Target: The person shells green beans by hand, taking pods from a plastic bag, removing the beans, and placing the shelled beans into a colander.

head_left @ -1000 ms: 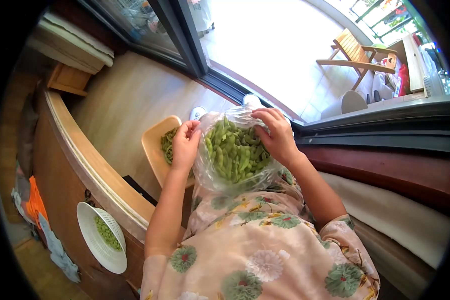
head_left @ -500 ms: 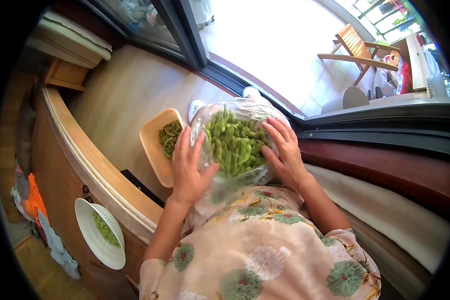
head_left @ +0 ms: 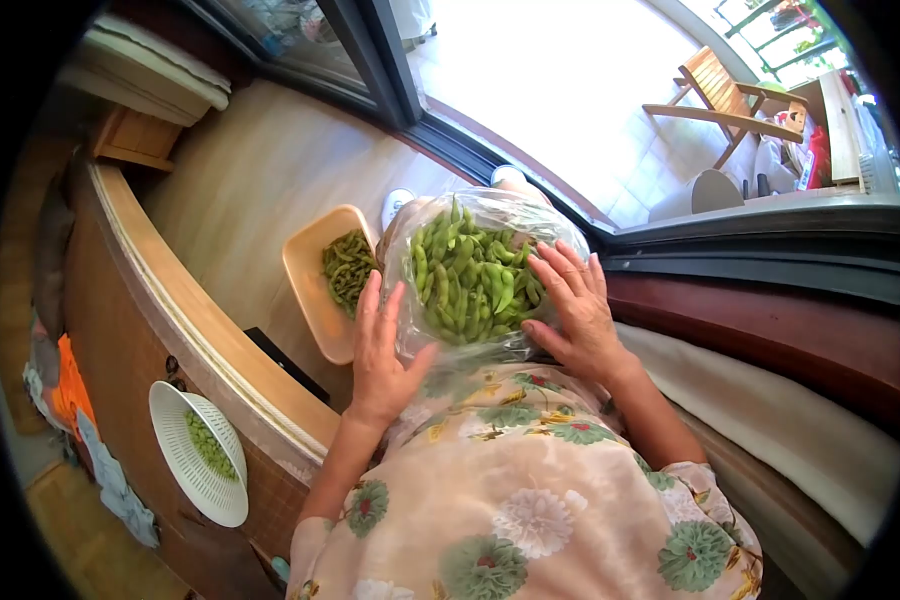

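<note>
A clear plastic bag [head_left: 400,250], its mouth wide, rests on my lap with a heap of green edamame pods [head_left: 470,275] inside. My left hand [head_left: 382,355] is at the bag's left side with fingers stretched up and thumb apart; it looks slightly blurred. On the other side, my right hand [head_left: 575,310] lies against the bag's right edge, fingers spread beside the pods. Neither hand grips a pod. Left of the bag, a peach-coloured plastic tub [head_left: 305,275] on the floor holds darker, flattened pods [head_left: 348,265].
A white slotted basket [head_left: 170,440] with shelled green beans [head_left: 208,445] stands on the brown seat [head_left: 120,370] at my left. A dark door frame [head_left: 670,262] runs along the right. Beyond it stands a wooden folding chair [head_left: 715,85]. Two white shoe tips show past the bag.
Both hands have stayed at the bag's sides, still spread. My left hand sits slightly lower, and more of the tub's pods show. The camera view has shifted a little.
</note>
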